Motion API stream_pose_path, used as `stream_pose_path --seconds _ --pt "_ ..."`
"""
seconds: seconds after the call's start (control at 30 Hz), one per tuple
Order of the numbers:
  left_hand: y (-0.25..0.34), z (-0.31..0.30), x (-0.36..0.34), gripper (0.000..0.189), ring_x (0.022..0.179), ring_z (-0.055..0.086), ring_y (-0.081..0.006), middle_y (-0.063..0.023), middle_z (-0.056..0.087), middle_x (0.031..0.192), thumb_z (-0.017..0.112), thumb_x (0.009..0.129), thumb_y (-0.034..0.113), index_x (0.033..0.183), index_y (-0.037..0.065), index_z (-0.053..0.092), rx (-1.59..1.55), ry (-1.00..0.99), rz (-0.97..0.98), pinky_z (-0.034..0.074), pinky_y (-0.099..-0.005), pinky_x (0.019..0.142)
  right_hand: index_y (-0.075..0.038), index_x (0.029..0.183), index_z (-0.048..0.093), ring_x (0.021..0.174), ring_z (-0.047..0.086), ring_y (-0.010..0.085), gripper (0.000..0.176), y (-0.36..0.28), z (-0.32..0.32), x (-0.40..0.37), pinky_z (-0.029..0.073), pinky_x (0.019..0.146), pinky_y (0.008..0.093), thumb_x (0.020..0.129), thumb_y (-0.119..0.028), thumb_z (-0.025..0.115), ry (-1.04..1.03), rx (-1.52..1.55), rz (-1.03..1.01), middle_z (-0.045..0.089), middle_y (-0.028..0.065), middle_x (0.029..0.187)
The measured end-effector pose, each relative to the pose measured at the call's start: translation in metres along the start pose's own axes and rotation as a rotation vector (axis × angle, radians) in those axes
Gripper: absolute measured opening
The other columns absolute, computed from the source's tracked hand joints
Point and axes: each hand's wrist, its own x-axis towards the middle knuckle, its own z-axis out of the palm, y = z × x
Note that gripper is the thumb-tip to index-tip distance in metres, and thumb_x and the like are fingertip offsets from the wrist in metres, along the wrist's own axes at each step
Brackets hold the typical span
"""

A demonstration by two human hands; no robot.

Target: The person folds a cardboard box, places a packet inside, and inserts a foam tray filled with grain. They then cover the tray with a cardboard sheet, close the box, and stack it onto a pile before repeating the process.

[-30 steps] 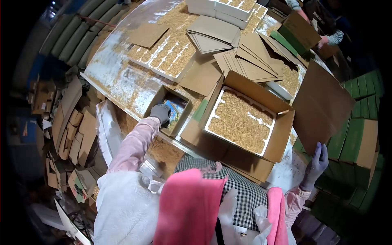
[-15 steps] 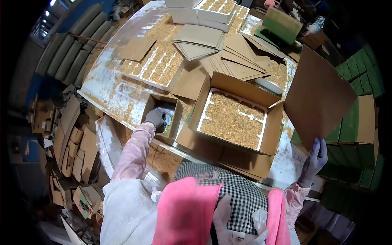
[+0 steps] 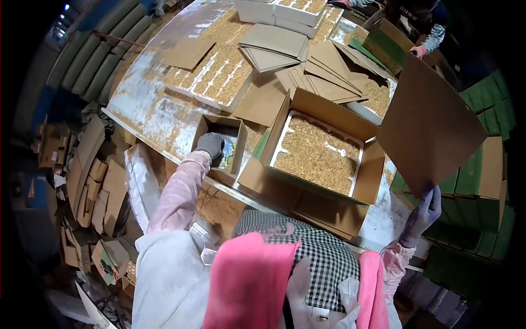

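My left hand, in a grey glove, reaches into a small open cardboard box near the table's front edge. Its fingers are curled downward, their tips hidden, beside colourful printed papers in that box. My right hand, gloved too, grips the lower corner of a flat brown cardboard sheet, which is held up on the right. Between my hands stands a large open carton. Inside it sits a white foam tray filled with straw-like shavings.
Behind the carton lie fanned cardboard sheets and more shaving-filled foam trays. White foam boxes are stacked at the back. Green cartons are piled on the right. Another person's hand shows at the upper right. Flattened cardboard leans at left.
The view has shifted slightly. My left hand stays in the small box, its fingers turned further down. The held sheet has barely moved. The other person's hand has come nearer the sheet's top corner.
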Motion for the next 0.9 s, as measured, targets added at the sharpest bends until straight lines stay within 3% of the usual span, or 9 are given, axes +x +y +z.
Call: stream_pose_path --seconds 0.23,0.33,0.47,0.6,0.67,0.73,0.77,0.8,0.9 --pt "0.006 0.021 -0.005 0.043 0.101 0.065 -0.0312 -0.0147 0.069 0.108 0.078 0.069 0.041 0.097 0.01 0.07 -0.061 0.085 -0.051 0.052 -0.041 0.088 0.008 0.123 0.059 0.089 0.057 0.009 0.034 -0.005 0.01 -0.006 0.045 0.078 0.0231 0.098 -0.015 0.058 0.056 0.047 -0.041 0.066 0.0061 0.106" --pt "0.013 -0.01 -0.015 0.045 0.105 0.065 -0.0299 -0.0119 0.067 0.115 0.074 0.074 0.043 0.104 0.009 0.07 -0.108 -0.107 -0.076 0.052 -0.0395 0.088 0.007 0.123 0.059 0.09 0.058 0.0094 0.034 0.01 0.003 -0.008 0.046 0.079 0.0236 0.098 -0.016 0.058 0.046 0.05 -0.001 0.066 0.0063 0.106" --pt "-0.008 0.012 -0.015 0.035 0.096 0.067 -0.0294 -0.0124 0.07 0.1 0.076 0.069 0.037 0.089 0.009 0.072 -0.159 0.218 0.0 0.053 -0.0398 0.083 0.006 0.123 0.059 0.096 0.059 0.0101 0.032 0.004 -0.005 -0.01 0.048 0.082 0.0253 0.099 -0.016 0.055 0.054 -0.046 0.039 0.066 0.0061 0.109" --pt "0.02 -0.115 -0.103 0.019 0.076 0.069 -0.025 -0.0097 0.072 0.082 0.07 0.074 0.008 0.093 0.005 0.071 -0.606 0.634 0.136 0.055 -0.0353 0.074 0.004 0.118 0.063 0.096 0.06 0.0128 0.026 -0.019 0.017 -0.006 0.048 0.082 0.0283 0.097 -0.012 0.057 0.294 0.076 -0.058 0.066 0.0065 0.109" --pt "0.084 -0.16 -0.124 0.023 0.074 0.069 -0.021 -0.0084 0.072 0.082 0.066 0.074 -0.001 0.095 0.005 0.07 -0.837 0.837 0.413 0.056 -0.0339 0.071 0.003 0.116 0.064 0.097 0.063 0.0205 0.026 -0.029 0.038 -0.007 0.049 0.085 0.0326 0.091 -0.007 0.061 0.168 -0.19 -0.384 0.067 0.011 0.109" --pt "0.143 -0.139 -0.092 0.02 0.077 0.069 -0.0311 -0.0126 0.071 0.086 0.068 0.082 0.017 0.1 0.007 0.069 -0.274 0.697 0.749 0.056 -0.0394 0.07 -0.007 0.12 0.063 0.095 0.064 0.0292 0.039 -0.051 0.071 -0.008 0.051 0.078 0.036 0.082 -0.003 0.063 -0.211 -0.361 -0.832 0.067 0.0124 0.108" --pt "0.161 -0.128 -0.096 0.025 0.082 0.067 -0.0359 -0.0151 0.07 0.092 0.062 0.089 0.029 0.101 0.008 0.068 -0.553 0.249 0.719 0.054 -0.0441 0.077 -0.016 0.115 0.066 0.088 0.065 0.0283 0.036 -0.045 0.089 -0.006 0.052 0.07 0.0376 0.081 -0.007 0.063 -0.521 -0.302 -0.828 0.067 0.0088 0.098" --pt "0.165 -0.144 -0.11 0.028 0.083 0.066 -0.0363 -0.0165 0.069 0.094 0.058 0.092 0.034 0.101 0.009 0.067 0.035 0.139 0.82 0.052 -0.0462 0.078 -0.019 0.105 0.066 0.081 0.065 0.0278 0.025 -0.04 0.104 -0.015 0.052 0.066 0.0403 0.081 -0.013 0.061 -0.731 -0.426 -0.826 0.063 0.0069 0.089" --pt "0.128 -0.197 -0.159 0.033 0.074 0.068 -0.031 -0.0127 0.07 0.083 0.059 0.092 0.039 0.097 0.008 0.069 -0.316 -0.058 0.993 0.053 -0.0395 0.071 -0.018 0.097 0.066 0.087 0.067 0.0271 0.018 -0.018 0.117 -0.014 0.053 0.072 0.0397 0.083 -0.028 0.062 -1.292 -0.575 -0.663 0.064 0.0079 0.093"
